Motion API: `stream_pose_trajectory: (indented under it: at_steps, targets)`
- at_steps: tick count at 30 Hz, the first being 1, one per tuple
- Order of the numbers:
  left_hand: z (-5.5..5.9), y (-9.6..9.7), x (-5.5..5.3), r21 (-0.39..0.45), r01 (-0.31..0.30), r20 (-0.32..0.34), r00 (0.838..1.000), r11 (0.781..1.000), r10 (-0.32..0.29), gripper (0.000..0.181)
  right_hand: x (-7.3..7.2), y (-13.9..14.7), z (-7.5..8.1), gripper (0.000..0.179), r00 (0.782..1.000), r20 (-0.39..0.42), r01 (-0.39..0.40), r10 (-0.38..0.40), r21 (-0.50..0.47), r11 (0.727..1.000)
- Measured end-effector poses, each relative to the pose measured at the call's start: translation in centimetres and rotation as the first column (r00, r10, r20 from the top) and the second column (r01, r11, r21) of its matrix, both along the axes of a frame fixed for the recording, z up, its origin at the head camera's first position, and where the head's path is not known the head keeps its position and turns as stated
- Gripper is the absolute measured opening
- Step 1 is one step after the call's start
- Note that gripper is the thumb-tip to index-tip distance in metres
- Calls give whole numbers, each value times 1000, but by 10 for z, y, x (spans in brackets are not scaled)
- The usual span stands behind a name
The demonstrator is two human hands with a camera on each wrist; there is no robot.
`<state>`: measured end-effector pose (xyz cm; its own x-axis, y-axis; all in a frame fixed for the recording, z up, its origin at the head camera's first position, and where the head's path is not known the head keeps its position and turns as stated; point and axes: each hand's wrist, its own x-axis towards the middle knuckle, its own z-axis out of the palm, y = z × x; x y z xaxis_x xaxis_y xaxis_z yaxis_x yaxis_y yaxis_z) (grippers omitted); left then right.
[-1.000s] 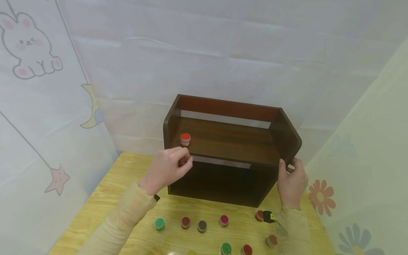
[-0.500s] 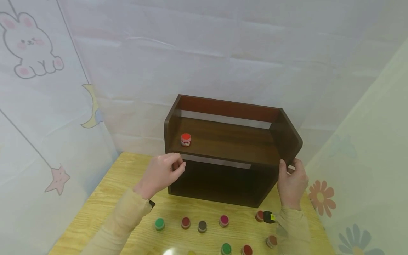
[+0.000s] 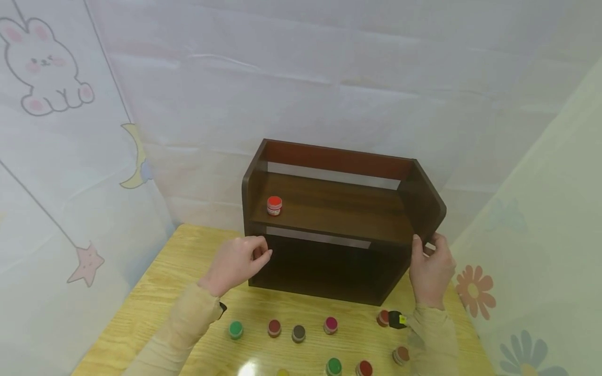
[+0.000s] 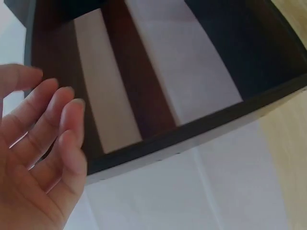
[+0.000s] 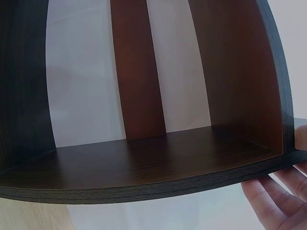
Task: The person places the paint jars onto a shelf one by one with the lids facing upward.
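A dark brown two-tier wooden shelf (image 3: 329, 209) stands on the table. On the left of its upper board sits a small paint pot (image 3: 274, 206) with a red lid. My left hand (image 3: 237, 263) hovers in front of the shelf's left side, fingers loosely bent and nothing in them; the left wrist view shows its palm (image 4: 43, 167) bare. With my right hand (image 3: 431, 271) I grip the right side panel, thumb at the front edge. In the right wrist view its fingers (image 5: 268, 203) lie along the panel's outer face.
Several more small pots are spread on the wooden table (image 3: 155, 313) in front of the shelf, among them a green one (image 3: 235, 330), a dark grey one (image 3: 298, 334) and a magenta one (image 3: 331, 326). White sheeting (image 3: 329, 78) hangs close behind.
My left hand has drawn back down and slightly left, away from the red-lidded paint pot, which stays on the upper board. My right hand keeps its grip on the shelf.
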<state>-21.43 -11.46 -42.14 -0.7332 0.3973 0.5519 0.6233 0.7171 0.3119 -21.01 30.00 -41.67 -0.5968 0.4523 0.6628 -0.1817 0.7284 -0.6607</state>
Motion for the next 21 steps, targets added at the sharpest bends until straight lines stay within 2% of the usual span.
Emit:
stream_pose_trajectory:
  at_steps: [4,8,15,21]
  targets:
    - [-9,-5,-1,-44,11,93,996,999,-7,15,0,0,0,28,1000,2,1,-1,1,1000]
    - [-19,-9,-4,-55,26,182,983,998,-15,13,0,-1,0,28,1000,1,2,-2,-1,1000]
    - [-34,-17,-7,-98,23,335,942,995,11,11,1,-1,0,27,1000,9,2,-1,-11,1000]
    - [-43,-23,-5,-159,59,417,909,985,13,25,0,-2,0,26,1000,10,6,-6,-13,1000]
